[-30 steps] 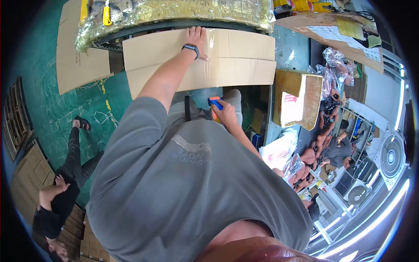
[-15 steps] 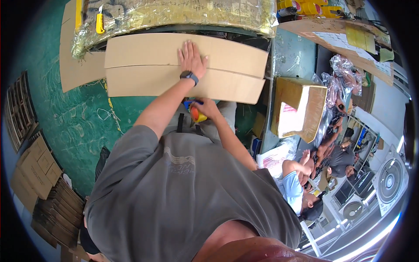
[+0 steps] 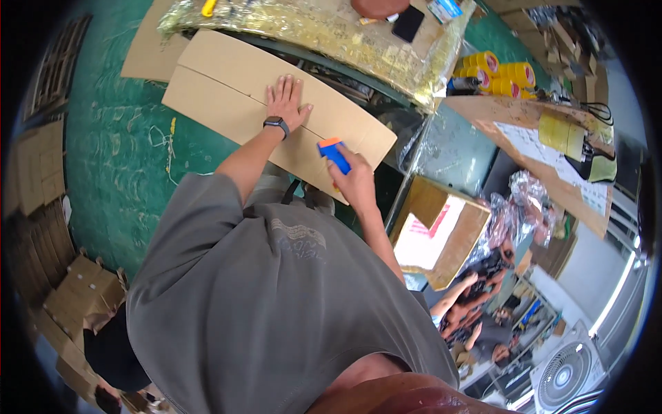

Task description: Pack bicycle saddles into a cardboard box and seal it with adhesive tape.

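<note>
A long cardboard box (image 3: 217, 86) lies in front of me with its two top flaps folded down, a seam running lengthwise between them. My left hand (image 3: 286, 107), a dark watch on its wrist, presses flat on the flaps with fingers spread, over the seam. In my right hand (image 3: 357, 183) is a blue and orange tape dispenser (image 3: 336, 157), held by its handle. The dispenser's orange end is over the seam, right of my left hand; whether it touches the cardboard I cannot tell. My palm and fingers hide part of the dispenser.
Beyond the box stands a tape-wrapped table (image 3: 324, 52) bearing a dark phone (image 3: 409, 25) and a yellow-handled cutter (image 3: 209, 7). Yellow tape rolls (image 3: 507, 76) are grouped at the far right. An open carton (image 3: 452, 259) sits on my right, with other people working past it.
My right hand has raised the tape dispenser from beside my body to above the box. My view has turned, so the box appears slanted. My left hand stays flat on it.
</note>
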A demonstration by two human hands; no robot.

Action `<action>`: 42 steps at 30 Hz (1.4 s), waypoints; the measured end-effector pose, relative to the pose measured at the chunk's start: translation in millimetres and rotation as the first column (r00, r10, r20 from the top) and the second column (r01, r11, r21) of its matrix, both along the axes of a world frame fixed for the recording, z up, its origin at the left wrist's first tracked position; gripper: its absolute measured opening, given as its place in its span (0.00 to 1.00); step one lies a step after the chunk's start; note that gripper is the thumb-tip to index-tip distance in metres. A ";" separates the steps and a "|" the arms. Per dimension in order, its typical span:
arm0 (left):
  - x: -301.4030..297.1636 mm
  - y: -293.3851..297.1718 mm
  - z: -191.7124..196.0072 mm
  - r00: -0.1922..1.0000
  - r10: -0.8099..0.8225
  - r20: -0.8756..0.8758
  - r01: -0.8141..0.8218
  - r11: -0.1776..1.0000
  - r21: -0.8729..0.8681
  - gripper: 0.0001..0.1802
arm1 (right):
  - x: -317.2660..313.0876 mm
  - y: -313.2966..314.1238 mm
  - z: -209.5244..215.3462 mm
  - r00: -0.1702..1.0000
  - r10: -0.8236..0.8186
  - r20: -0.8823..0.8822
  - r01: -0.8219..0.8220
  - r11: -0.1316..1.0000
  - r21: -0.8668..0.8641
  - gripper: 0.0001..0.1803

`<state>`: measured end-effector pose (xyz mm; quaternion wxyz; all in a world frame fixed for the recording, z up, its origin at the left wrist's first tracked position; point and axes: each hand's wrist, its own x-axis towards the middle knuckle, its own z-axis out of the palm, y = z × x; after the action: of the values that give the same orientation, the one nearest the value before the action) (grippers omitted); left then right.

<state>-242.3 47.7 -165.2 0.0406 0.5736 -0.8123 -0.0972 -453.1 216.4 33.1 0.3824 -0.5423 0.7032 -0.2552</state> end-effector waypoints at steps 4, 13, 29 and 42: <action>3.5 52.7 80.0 0.810 0.479 -0.340 -0.460 0.877 0.141 0.49 | -14.0 -12.6 54.4 0.996 0.020 0.086 0.020 0.897 -0.442 0.30; 104.1 120.0 221.5 -0.108 0.734 -0.670 0.152 0.678 0.719 0.32 | 87.3 -93.3 70.0 0.847 0.500 0.182 -0.450 0.855 -0.256 0.29; 504.6 -300.5 -105.1 -0.592 0.665 -0.455 -0.324 0.321 0.890 0.22 | 406.4 -365.3 -92.2 0.658 0.649 -0.381 -0.715 0.698 -0.046 0.26; 442.3 -326.7 -121.5 0.693 0.695 -0.194 -0.241 0.476 0.846 0.47 | 410.7 -385.9 -122.3 0.752 0.564 -0.341 -0.568 0.817 0.100 0.23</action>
<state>200.0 -278.9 -286.8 0.0353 0.6923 -0.4467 -0.5656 -42.5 -169.5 -89.1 0.3054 -0.7683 0.5619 -0.0287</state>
